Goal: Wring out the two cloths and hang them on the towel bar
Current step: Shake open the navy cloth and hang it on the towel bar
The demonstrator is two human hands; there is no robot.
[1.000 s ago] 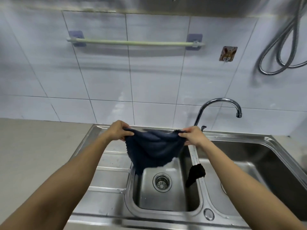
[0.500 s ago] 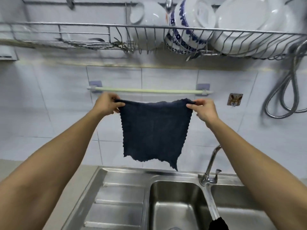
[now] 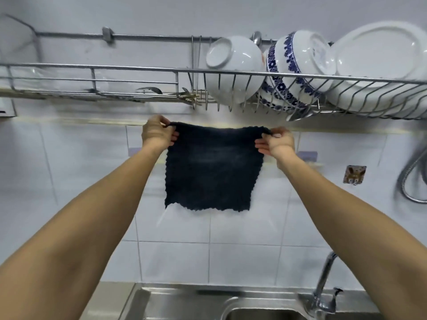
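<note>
two bare forearms, left hand and right hand, no sleeves showing.

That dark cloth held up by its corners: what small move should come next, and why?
Probably lower the dark cloth so its top edge folds over the towel bar. Both hands, left hand and right hand, pinch its top corners, spread flat, with the edge above the mostly hidden bar.

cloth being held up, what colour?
Dark navy cloth, plain; head view.
</note>
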